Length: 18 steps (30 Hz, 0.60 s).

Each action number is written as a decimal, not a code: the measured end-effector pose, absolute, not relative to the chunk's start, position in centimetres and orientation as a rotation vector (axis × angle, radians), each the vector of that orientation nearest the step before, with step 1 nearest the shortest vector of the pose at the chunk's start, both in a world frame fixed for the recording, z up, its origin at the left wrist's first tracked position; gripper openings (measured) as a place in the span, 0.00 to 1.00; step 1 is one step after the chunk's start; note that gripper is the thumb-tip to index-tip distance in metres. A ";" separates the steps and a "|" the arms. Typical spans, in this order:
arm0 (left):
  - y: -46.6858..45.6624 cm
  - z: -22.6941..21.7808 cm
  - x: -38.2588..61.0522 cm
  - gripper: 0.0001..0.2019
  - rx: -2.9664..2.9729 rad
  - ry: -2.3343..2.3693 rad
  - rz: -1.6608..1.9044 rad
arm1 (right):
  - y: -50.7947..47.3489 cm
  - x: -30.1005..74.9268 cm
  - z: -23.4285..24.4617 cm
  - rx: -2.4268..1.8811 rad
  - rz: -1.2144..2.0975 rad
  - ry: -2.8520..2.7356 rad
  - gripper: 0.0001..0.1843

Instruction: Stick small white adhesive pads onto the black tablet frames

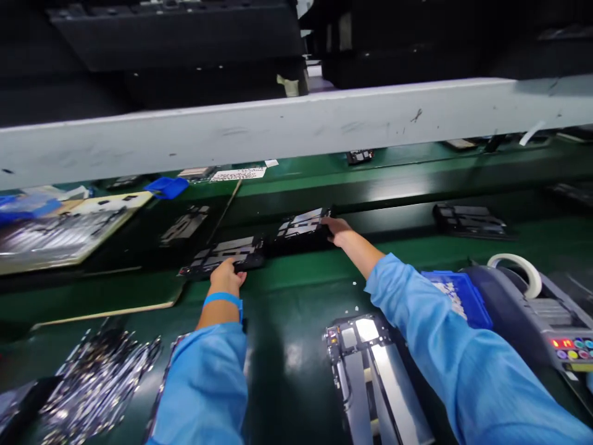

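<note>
now both hands grip phone frames: l hand [225, 278] near frame [225, 253], r hand [337, 230] far frame [303, 225].

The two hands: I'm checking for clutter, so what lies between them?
In the head view, the left hand and right hand each grip a dark phone frame. Between them lie only those frames' ends and bare belt.

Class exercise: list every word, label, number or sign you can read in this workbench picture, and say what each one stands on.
None can be read.
White label at the back of the bench: print too blurred.
Blue tray beside the right arm: white markings, unreadable.
Tape machine: coloured buttons, no legible text.
Black phone parts under the left hand and right hand: no legible marks.
</note>
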<state>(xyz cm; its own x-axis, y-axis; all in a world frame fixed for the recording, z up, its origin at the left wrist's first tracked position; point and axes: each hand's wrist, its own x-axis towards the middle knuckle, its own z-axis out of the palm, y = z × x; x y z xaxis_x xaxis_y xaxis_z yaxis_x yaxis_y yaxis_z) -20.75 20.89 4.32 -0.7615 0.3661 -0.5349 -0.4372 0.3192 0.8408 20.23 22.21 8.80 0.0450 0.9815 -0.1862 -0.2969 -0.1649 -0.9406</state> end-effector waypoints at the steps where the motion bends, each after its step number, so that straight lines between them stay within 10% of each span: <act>1: 20.8 5.0 -20.6 0.20 -0.047 1.864 1.556 | 21.7 19.7 8.9 -1.135 1.431 -0.826 0.23; 11: 7.0 9.8 -12.3 0.07 0.280 1.238 1.643 | -1.4 22.4 7.3 -1.101 1.683 -0.593 0.32; 18: -10.3 6.8 -1.3 0.23 0.488 1.113 1.139 | -18.0 22.8 1.1 -1.130 1.878 -0.328 0.34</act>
